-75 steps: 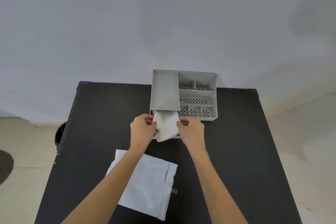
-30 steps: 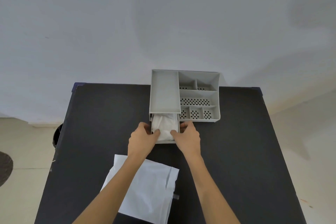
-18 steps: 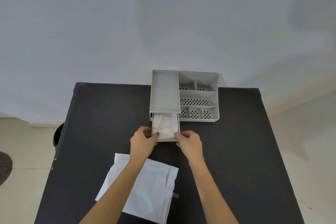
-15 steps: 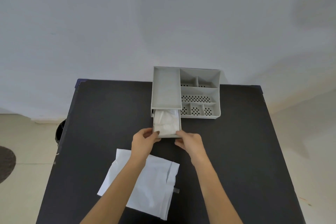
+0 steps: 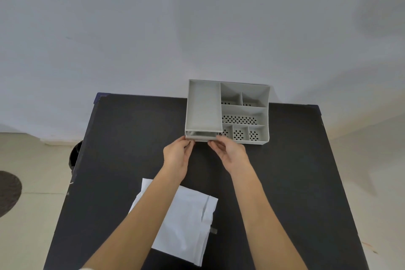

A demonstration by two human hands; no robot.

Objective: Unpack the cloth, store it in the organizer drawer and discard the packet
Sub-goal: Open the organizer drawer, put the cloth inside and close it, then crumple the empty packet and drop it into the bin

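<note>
- Both our hands sit at the front of the organizer (image 5: 226,112): our left hand (image 5: 177,156) has its fingertips (image 5: 190,143) against the left end of the drawer (image 5: 202,136) front, and our right hand (image 5: 230,153) touches the right end.
- Neither hand grips anything. The fingers are loosely curled and lightly parted, pressing on the drawer face, not pinching it.
- That drawer, under the organizer's long left tray, looks almost fully in, with only a thin strip showing.
- We cannot see the cloth now, so we judge it lies inside the drawer, hidden.
- What remains, we think, is the packet (image 5: 186,223), lying flat on the black table (image 5: 131,138), on the near side of the organizer and partly under our left forearm.
- It looks like a thin, light, floppy white pouch, probably smooth and a little slippery, and it should crumple readily.
- We would pinch it at a free edge or corner, for instance the right side by the fold, then lift.
- Left of the organizer, beyond the table edge, a dark bin (image 5: 74,155) sits on the floor.
</note>
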